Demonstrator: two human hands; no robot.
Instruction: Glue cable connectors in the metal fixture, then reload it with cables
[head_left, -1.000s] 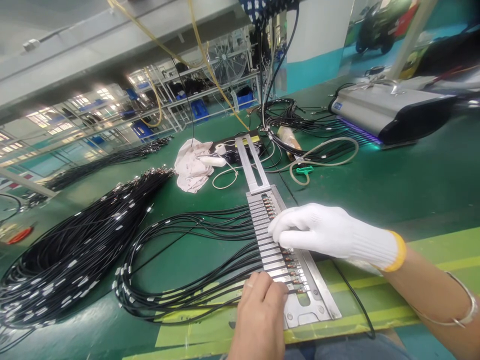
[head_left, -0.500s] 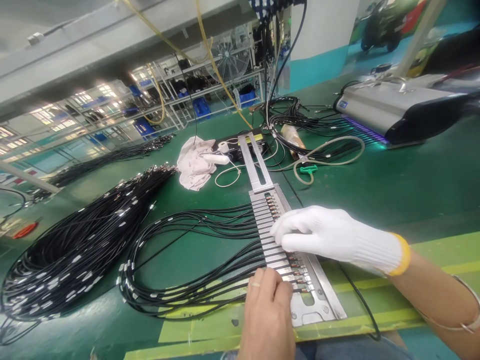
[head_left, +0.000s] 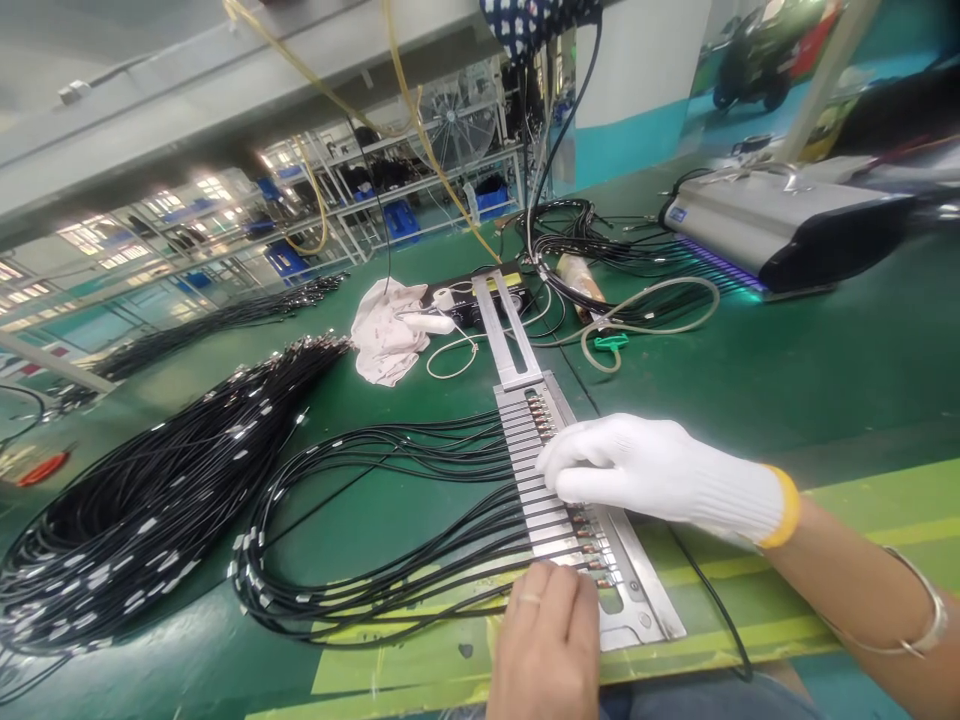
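Observation:
A long metal fixture [head_left: 637, 590] with slots lies on the green table, and several thin black cables [head_left: 390, 500] run into it from the left, their brass-coloured ends seated in a row. My right hand [head_left: 652, 470], in a white glove with a yellow cuff, rests across the middle of the fixture with its fingers curled onto the cable ends. My bare left hand [head_left: 547, 640] is at the fixture's near end, fingers closed down on the nearest cable ends; what they pinch is hidden.
A large bundle of black cables [head_left: 150, 500] lies at the left. A crumpled white cloth [head_left: 382, 330], a black box [head_left: 465, 300] and coiled wires [head_left: 600, 250] sit behind the fixture. A grey machine [head_left: 780, 220] with a violet glow stands at the back right.
My left hand has crept a little to the right along the fixture's near end. My right hand stays on the middle of the fixture. The view shifts slightly.

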